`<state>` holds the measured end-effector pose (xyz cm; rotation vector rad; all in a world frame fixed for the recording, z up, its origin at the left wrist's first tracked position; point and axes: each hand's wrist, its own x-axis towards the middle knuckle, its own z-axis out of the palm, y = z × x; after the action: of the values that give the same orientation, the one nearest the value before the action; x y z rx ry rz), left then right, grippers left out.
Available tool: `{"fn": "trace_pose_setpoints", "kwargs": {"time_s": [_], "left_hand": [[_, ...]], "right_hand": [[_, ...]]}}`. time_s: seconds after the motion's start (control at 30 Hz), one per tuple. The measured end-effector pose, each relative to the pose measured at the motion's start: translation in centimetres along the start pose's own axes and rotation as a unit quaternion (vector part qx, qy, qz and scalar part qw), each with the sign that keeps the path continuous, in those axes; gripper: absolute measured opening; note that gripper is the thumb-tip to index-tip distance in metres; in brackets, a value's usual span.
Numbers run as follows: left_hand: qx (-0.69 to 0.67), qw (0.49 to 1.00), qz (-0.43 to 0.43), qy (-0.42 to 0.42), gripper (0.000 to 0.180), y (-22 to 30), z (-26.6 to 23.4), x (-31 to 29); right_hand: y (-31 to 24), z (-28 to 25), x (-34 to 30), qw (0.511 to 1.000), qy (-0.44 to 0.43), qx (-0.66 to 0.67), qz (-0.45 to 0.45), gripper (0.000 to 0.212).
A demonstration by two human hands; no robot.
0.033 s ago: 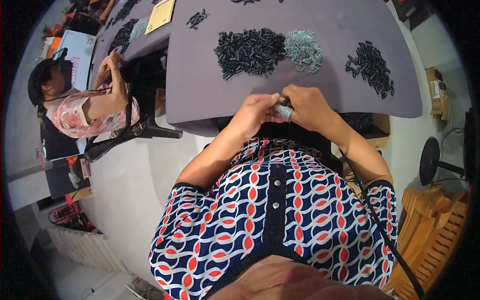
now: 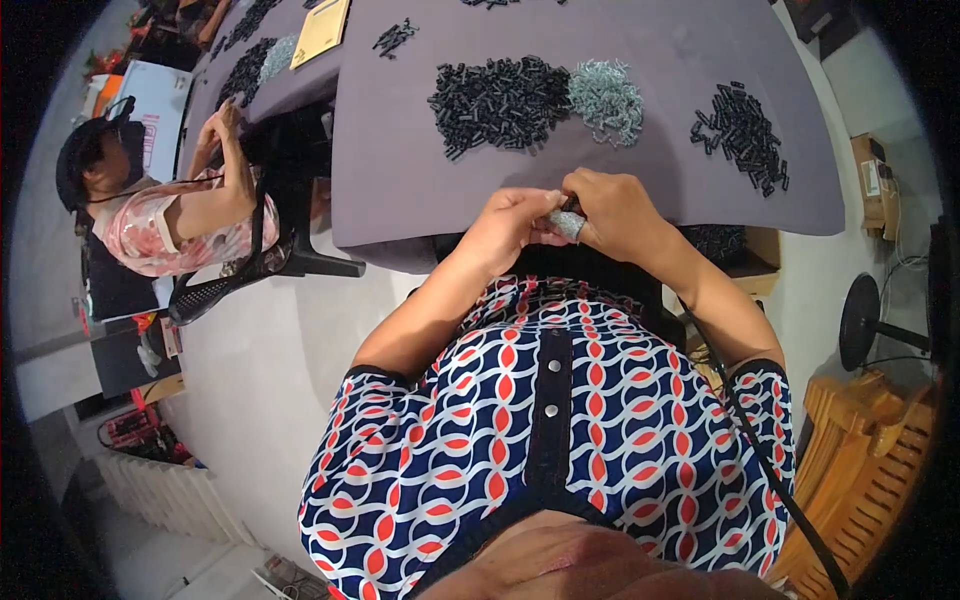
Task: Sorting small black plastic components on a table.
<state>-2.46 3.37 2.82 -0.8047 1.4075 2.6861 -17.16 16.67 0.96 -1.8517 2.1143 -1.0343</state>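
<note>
My left hand and my right hand meet just off the table's front edge, both with curled fingers. Between their fingertips a small dark piece shows, mostly covered by the right hand's fingers. A silver-grey band sits there too, seemingly round a finger; whose finger is hidden. Beyond my hands lies a wide heap of short black tube-like pieces, touching a smaller heap of small silvery metal pieces. Off to the right is another pile of black pieces.
A grey-purple cloth covers the table. Some black pieces lie at the far left, near a yellow pad. A co-worker sits at the left table. On my right are a wooden chair, a black fan and a cardboard box.
</note>
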Motion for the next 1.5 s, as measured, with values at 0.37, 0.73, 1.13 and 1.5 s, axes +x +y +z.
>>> {"fn": "trace_pose_setpoints", "kwargs": {"time_s": [0.37, 0.73, 1.13, 1.5], "left_hand": [[0.051, 0.998, 0.028, 0.011, 0.021, -1.9, -0.8, 0.6], [0.615, 0.626, 0.445, 0.179, 0.019, 2.9, -1.7, 3.5], [0.702, 0.549, 0.424, 0.159, 0.014, 2.9, -2.8, 6.4], [0.631, 0.618, 0.418, 0.213, 0.011, 1.7, -5.1, 2.6]], "right_hand": [[-0.5, 0.2, 0.0, 0.998, -0.045, -0.024, -0.03, 0.024], [5.0, -5.1, -0.8, 0.965, 0.13, -0.229, 0.024, 0.041], [10.2, -8.8, -3.3, 0.905, 0.103, -0.339, 0.237, 0.067], [5.0, -1.3, 0.9, 0.974, 0.088, -0.207, 0.015, 0.036]]}}
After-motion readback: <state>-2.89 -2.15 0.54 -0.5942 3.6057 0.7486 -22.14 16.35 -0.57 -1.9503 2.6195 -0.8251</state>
